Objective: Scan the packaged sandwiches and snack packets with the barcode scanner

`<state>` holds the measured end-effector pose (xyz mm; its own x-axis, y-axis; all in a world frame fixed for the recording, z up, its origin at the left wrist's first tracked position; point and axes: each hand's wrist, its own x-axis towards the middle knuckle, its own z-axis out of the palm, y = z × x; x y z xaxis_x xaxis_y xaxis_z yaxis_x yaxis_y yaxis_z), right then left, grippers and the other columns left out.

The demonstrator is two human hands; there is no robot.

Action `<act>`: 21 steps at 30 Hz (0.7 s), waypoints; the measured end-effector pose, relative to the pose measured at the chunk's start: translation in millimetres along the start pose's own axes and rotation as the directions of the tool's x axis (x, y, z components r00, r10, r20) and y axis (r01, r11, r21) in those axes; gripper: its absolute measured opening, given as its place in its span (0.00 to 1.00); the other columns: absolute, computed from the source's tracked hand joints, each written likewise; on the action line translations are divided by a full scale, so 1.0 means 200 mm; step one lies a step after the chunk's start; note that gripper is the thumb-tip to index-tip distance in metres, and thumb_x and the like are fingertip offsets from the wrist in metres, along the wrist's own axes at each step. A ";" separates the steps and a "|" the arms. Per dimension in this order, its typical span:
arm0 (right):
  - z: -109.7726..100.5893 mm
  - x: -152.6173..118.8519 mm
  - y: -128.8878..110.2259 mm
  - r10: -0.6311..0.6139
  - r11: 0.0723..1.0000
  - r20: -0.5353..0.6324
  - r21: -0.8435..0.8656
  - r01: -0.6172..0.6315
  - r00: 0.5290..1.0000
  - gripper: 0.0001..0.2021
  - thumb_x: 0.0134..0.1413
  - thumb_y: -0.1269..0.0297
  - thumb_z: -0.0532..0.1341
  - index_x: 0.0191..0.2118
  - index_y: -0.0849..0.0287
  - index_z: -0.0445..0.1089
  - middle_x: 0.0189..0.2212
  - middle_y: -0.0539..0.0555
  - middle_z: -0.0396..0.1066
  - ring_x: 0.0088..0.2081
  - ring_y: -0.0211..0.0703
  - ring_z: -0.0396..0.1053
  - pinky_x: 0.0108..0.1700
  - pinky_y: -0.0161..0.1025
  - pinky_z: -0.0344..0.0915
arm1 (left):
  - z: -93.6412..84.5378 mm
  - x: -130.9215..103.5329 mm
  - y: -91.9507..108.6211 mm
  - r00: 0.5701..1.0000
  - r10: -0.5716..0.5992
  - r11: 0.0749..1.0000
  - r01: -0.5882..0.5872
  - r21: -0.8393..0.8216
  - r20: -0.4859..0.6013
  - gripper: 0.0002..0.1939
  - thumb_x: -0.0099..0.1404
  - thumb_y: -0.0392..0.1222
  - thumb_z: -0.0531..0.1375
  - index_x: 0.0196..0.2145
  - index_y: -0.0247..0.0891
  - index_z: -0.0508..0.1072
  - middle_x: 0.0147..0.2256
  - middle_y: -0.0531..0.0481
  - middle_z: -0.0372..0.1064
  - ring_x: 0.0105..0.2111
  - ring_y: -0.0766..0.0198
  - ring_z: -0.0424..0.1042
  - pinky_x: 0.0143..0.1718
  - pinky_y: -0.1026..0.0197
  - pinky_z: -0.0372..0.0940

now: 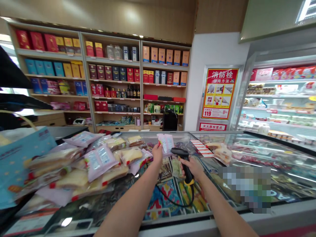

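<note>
My left hand [158, 152] grips the edge of a pale pink packet [167, 143], held up above the glass top of a chest freezer [197, 219]. Close beside it, my right hand [192, 167] is wrapped round the handle of a black and yellow barcode scanner [188, 172]. The scanner's head points left toward the packet, and its black cable loops down over the glass. To the left lies a heap of bagged bread slices [74, 177], with more pink packets [100, 162] among them.
A light blue bag [24, 161] stands at the far left. More bagged bread [219, 152] and white-and-red labels [201, 148] lie on the right glass. Behind are shelves of boxes [118, 73], a red poster [219, 93] and a lit refrigerated display [278, 98].
</note>
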<state>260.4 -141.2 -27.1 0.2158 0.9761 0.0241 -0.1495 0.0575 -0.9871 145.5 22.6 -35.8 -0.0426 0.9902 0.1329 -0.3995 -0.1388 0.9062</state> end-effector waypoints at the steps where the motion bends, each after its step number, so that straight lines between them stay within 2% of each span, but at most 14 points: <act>1: 0.04 0.01 0.00 -0.010 1.000 0.024 -0.001 0.010 1.000 0.23 0.33 0.47 0.70 0.30 0.57 0.63 0.15 0.44 0.66 0.13 0.35 0.62 0.17 0.35 0.64 | -0.05 0.03 0.06 0.999 0.036 0.998 -0.035 0.046 -0.022 0.08 0.49 0.41 0.63 0.26 0.34 0.73 0.21 0.55 0.67 0.24 0.67 0.64 0.32 0.63 0.60; 5: 0.27 0.08 -0.02 -0.047 0.999 0.125 0.021 0.044 0.991 0.22 0.36 0.46 0.69 0.28 0.56 0.62 0.16 0.44 0.66 0.14 0.35 0.62 0.18 0.36 0.66 | -0.32 0.13 0.31 0.979 0.197 0.964 -0.184 0.191 -0.053 0.07 0.52 0.40 0.60 0.28 0.34 0.75 0.23 0.53 0.68 0.27 0.64 0.66 0.34 0.62 0.62; 9: 0.58 0.16 -0.02 -0.076 0.997 0.249 0.022 0.073 0.966 0.22 0.36 0.47 0.69 0.29 0.57 0.62 0.16 0.43 0.66 0.14 0.35 0.63 0.18 0.36 0.66 | -0.64 0.19 0.55 0.935 0.333 0.897 -0.274 0.347 -0.122 0.08 0.53 0.41 0.58 0.29 0.35 0.75 0.23 0.53 0.69 0.26 0.63 0.67 0.32 0.63 0.62; 13: 0.89 0.21 -0.02 -0.109 0.994 0.372 0.017 0.110 0.922 0.21 0.37 0.49 0.68 0.30 0.58 0.62 0.15 0.45 0.66 0.14 0.36 0.64 0.18 0.34 0.64 | -0.93 0.20 0.76 0.887 0.420 0.805 -0.265 0.531 -0.195 0.10 0.56 0.40 0.55 0.30 0.34 0.75 0.26 0.49 0.72 0.30 0.60 0.70 0.35 0.61 0.65; 16: 1.08 0.22 0.00 -0.118 0.992 0.436 0.014 0.125 0.892 0.19 0.39 0.49 0.67 0.28 0.58 0.62 0.15 0.45 0.66 0.14 0.36 0.64 0.17 0.34 0.63 | -1.08 0.19 0.87 0.846 0.468 0.724 -0.202 0.659 -0.255 0.19 0.60 0.35 0.52 0.47 0.31 0.73 0.42 0.39 0.76 0.43 0.55 0.73 0.45 0.57 0.66; 18: 1.17 0.21 0.01 -0.112 0.993 0.466 0.011 0.121 0.877 0.19 0.39 0.49 0.67 0.28 0.58 0.62 0.15 0.45 0.66 0.14 0.36 0.64 0.17 0.35 0.63 | -1.14 0.16 0.91 0.819 0.522 0.615 -0.167 0.771 -0.239 0.26 0.62 0.33 0.51 0.58 0.29 0.65 0.54 0.34 0.69 0.54 0.54 0.69 0.53 0.54 0.62; 19: 1.20 0.21 0.01 -0.105 0.993 0.475 0.010 0.114 0.874 0.19 0.39 0.49 0.67 0.29 0.58 0.62 0.15 0.45 0.66 0.14 0.37 0.64 0.17 0.35 0.64 | -1.15 0.15 0.92 0.813 0.552 0.521 -0.162 0.838 -0.186 0.28 0.62 0.33 0.51 0.61 0.30 0.62 0.59 0.32 0.63 0.59 0.53 0.64 0.57 0.53 0.60; 21: 1.23 0.20 0.02 -0.089 0.995 0.485 0.006 0.099 0.870 0.19 0.39 0.50 0.67 0.30 0.58 0.62 0.16 0.44 0.67 0.14 0.37 0.64 0.17 0.36 0.65 | -1.15 0.12 0.93 0.830 0.558 0.263 -0.170 0.950 -0.006 0.27 0.64 0.36 0.52 0.61 0.32 0.62 0.65 0.34 0.53 0.65 0.49 0.54 0.62 0.48 0.53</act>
<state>30.8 -50.1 9.7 -0.2665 0.9457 0.1859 -0.1335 0.1548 -0.9789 -140.4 23.6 43.1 -0.2640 0.7440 0.6138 0.7718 -0.2187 0.5971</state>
